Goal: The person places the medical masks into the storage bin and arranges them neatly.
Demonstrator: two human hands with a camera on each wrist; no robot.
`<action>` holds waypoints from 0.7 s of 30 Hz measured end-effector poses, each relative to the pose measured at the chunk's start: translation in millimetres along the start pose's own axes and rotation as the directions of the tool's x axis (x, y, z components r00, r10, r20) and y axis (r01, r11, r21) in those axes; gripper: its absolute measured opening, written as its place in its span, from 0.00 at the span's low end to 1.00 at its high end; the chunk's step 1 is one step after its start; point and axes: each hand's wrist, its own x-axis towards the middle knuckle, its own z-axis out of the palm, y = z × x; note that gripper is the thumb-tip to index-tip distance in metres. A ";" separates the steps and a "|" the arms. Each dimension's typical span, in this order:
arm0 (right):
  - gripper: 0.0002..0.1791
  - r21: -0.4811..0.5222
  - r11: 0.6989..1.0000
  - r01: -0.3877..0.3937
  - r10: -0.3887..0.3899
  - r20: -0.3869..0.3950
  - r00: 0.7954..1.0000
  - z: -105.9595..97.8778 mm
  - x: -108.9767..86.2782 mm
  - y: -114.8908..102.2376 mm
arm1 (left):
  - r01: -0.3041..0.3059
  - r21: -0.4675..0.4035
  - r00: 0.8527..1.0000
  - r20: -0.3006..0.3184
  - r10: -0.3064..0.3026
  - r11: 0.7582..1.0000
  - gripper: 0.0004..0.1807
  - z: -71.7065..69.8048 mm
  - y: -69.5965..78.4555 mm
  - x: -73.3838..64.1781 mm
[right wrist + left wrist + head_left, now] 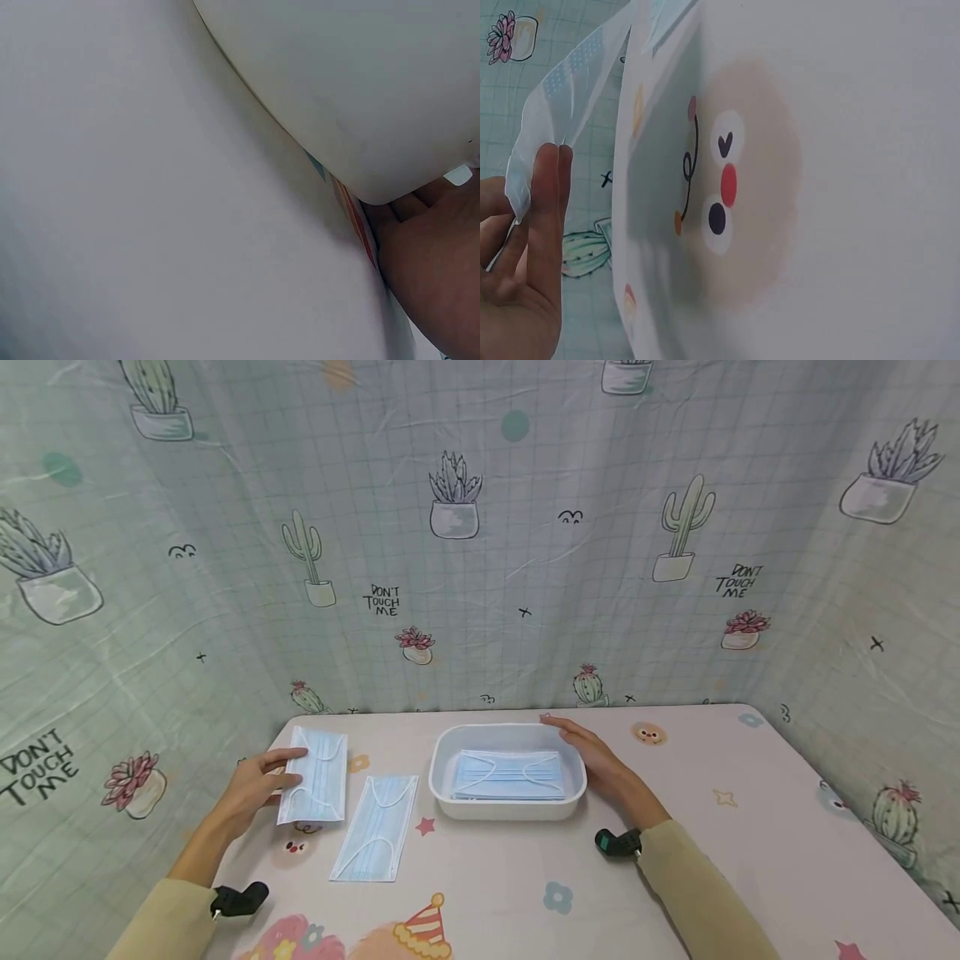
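A pale blue pleated face mask (326, 777) with white ear loops is pinched at its left edge by my left hand (251, 787), fingers on its front. In the left wrist view the raised mask (577, 82) stands up from the fingers and casts a shadow on the table. Another face mask (378, 835) lies flat between that hand and a white plastic tub (502, 811). Inside the tub lies a stack of face masks (510, 777). My right hand (592, 756) rests along the tub's right side, fingers extended toward the far rim; its thumb is hidden.
The table (495, 893) has a pale cloth printed with cartoon faces, stars and flowers. Behind it and at both sides hangs a curtain (510, 577) with cactus prints. Black camera mounts (242, 900) sit on both wrists.
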 end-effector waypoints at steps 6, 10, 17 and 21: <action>0.26 0.013 1.000 0.002 -0.002 0.009 1.000 -0.3 0.3 0.4 | -0.024 -0.013 1.000 0.006 0.024 1.000 0.34 3.0 7.9 3.2; 0.27 0.006 1.000 0.007 -0.007 0.016 1.000 -0.8 0.2 0.8 | -0.028 -0.014 1.000 -0.002 0.028 1.000 0.34 5.6 15.0 5.8; 0.27 0.016 1.000 -0.010 0.010 0.007 1.000 0.0 -0.2 -0.4 | -0.057 -0.023 0.998 -0.017 0.056 0.998 0.34 10.0 29.9 8.8; 0.27 0.018 1.000 -0.005 0.005 0.017 1.000 -0.9 -0.6 0.3 | -0.073 -0.037 0.997 -0.017 0.072 0.997 0.34 12.0 39.1 9.6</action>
